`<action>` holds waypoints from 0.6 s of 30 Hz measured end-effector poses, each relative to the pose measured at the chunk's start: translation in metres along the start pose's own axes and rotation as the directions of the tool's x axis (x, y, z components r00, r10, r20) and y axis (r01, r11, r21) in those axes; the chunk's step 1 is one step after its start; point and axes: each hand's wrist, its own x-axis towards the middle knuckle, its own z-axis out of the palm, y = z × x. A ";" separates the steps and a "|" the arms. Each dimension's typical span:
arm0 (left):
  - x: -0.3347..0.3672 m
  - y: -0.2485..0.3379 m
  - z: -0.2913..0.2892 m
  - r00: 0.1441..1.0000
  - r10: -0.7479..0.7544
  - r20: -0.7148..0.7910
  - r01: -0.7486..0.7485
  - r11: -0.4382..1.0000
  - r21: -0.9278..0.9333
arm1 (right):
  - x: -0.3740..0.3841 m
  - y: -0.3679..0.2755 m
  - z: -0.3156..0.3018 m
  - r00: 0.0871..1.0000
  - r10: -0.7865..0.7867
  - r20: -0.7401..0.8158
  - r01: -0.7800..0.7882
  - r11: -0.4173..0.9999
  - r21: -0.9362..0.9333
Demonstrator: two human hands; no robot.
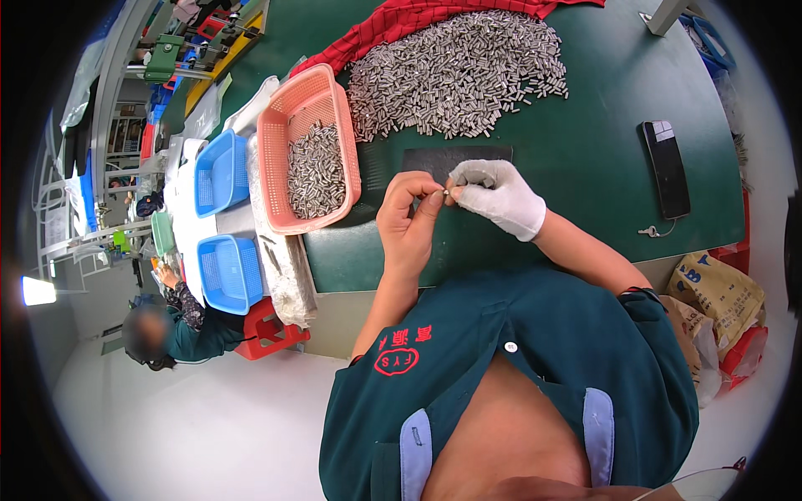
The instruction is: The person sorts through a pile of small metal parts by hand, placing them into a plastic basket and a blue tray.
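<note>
My bare left hand (407,219) and my right hand (499,200), in a white glove with bare fingertips showing, meet over the green table. Between their pinched fingertips is a small metal cylinder (446,192), mostly covered by the fingers. Just beyond the hands lies a flat black mat (458,157). A large heap of small silvery metal cylinders (455,75) spreads across the far side of the table on a red cloth (368,40). To the left stands a pink plastic basket (269,159) with many more cylinders (317,171) in it.
Two blue baskets (227,280) stand beyond the pink one, at the left. A black phone (667,171) and a key (648,231) lie on the right. Another person (188,321) sits at far left. Bags (714,296) stand at the lower right.
</note>
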 end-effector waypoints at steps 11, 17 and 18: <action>-0.013 -0.034 0.016 0.999 0.019 -0.033 0.003 0.822 0.570 | 0.015 0.009 -0.029 0.977 -0.134 -0.166 0.211 0.715 0.666; -0.019 -0.044 0.021 0.997 0.079 0.017 -0.066 0.681 0.729 | 0.018 0.015 -0.030 0.979 -0.092 -0.183 0.190 0.743 0.642; -0.019 -0.044 0.021 0.995 0.093 0.022 -0.079 0.672 0.736 | 0.018 0.016 -0.029 0.978 -0.081 -0.191 0.187 0.745 0.640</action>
